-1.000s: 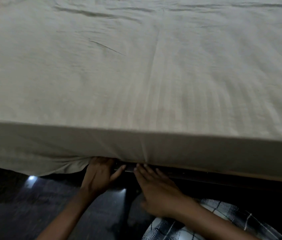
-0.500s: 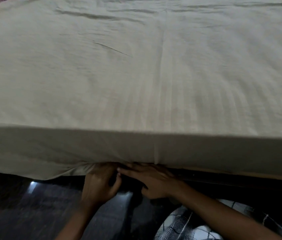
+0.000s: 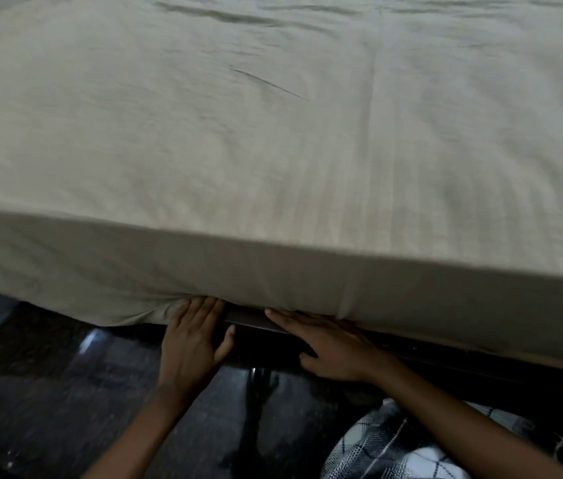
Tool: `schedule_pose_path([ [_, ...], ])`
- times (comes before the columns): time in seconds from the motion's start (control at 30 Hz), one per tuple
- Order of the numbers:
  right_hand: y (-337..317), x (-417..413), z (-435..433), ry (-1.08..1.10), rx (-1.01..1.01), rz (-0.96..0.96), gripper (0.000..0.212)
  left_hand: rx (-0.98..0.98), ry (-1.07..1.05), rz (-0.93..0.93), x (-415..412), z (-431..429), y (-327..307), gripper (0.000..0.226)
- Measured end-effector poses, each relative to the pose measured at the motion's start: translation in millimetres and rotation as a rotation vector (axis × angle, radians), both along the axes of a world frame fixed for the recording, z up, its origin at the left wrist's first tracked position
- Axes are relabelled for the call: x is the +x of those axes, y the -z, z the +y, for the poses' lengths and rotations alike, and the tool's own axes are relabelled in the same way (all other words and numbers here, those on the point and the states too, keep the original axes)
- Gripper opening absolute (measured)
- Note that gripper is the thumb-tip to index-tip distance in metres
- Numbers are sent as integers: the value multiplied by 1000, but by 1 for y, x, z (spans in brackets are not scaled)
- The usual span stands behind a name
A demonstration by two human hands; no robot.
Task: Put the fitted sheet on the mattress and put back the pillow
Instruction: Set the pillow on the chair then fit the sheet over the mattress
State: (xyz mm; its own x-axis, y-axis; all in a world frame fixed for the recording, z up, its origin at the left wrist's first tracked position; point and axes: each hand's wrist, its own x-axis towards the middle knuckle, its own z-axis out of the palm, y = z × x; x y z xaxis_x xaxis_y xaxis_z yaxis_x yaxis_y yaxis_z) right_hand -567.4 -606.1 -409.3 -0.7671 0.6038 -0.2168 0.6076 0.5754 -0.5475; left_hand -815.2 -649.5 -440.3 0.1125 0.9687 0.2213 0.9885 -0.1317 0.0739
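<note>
A pale beige fitted sheet (image 3: 273,140) covers the top and near side of the mattress, with a few wrinkles at the far end. Its lower hem hangs loose and bunched at the left (image 3: 128,305). My left hand (image 3: 192,344) lies flat with fingers spread, fingertips pushed up under that bunched hem. My right hand (image 3: 328,344) is flat too, fingers pointing left along the bottom edge of the mattress side, pressing against the dark bed frame (image 3: 249,318). No pillow is in view.
A dark glossy floor (image 3: 66,392) with light reflections lies below the bed. My checked clothing (image 3: 394,451) shows at the bottom right. The bed frame's dark rail runs rightward under the mattress.
Both hands have opened out flat: the left went from curled at the hem to spread, and the right slid to the right along the mattress's bottom edge. The view shifted slightly.
</note>
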Motion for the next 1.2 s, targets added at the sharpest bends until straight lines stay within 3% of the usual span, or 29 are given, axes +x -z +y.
schedule_pose_path([
  [0.2,2,-2,-5,-1,83,-67,85,-33,-109,-7,14,14,-10,46],
  [0.3,5,-3,-7,-10,147,-82,85,-33,-62,-79,9,18,-10,38],
  [0.43,7,-4,-7,-14,150,-73,82,186,-35,-235,0,3,-13,27],
  [0.53,5,-3,-6,-3,154,-80,84,249,-101,-221,-15,-12,1,30],
  [0.83,12,-5,-3,1,135,-103,88,4,-224,-39,-34,-1,2,50],
  [1.03,8,-3,-5,-14,159,-98,87,-134,-159,61,-52,8,-8,66],
  [1.2,15,-5,-9,36,220,-80,93,-152,-207,46,-46,11,-17,72],
])
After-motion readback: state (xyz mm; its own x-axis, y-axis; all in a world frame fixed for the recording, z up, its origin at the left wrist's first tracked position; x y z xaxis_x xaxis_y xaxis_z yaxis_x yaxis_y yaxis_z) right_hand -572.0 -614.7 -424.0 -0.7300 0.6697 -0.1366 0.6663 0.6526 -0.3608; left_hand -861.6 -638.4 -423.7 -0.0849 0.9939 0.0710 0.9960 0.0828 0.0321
